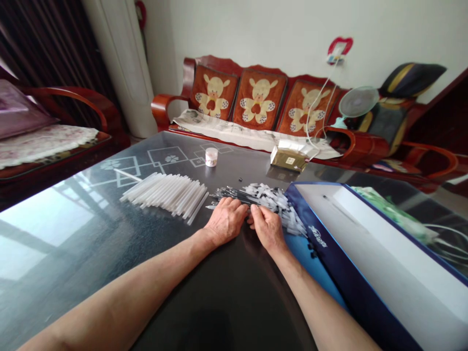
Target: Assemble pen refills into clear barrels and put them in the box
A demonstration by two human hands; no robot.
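Observation:
My left hand (pixel 227 220) rests low over the table with its fingers curled. Close beside it, my right hand (pixel 268 227) is closed, thumb against the fingers; the fingertips of both nearly meet. Whatever they pinch is hidden or too small to make out. Just beyond them lies a heap of slim pen refills (pixel 234 193) with dark ink and pointed tips. White plastic pieces (pixel 272 197) are piled at the heap's right. To the left, many whitish translucent tubes (pixel 166 194), like pen barrels, lie side by side in a loose row.
A long blue box (pixel 329 253) with a white inside stands at the right, over a blue sheet (pixel 310 263). Farther back are a small white cup-like container (pixel 211 157) and a tissue box (pixel 288 158). Behind the dark glossy table (pixel 91 234) is a wooden sofa (pixel 166 108).

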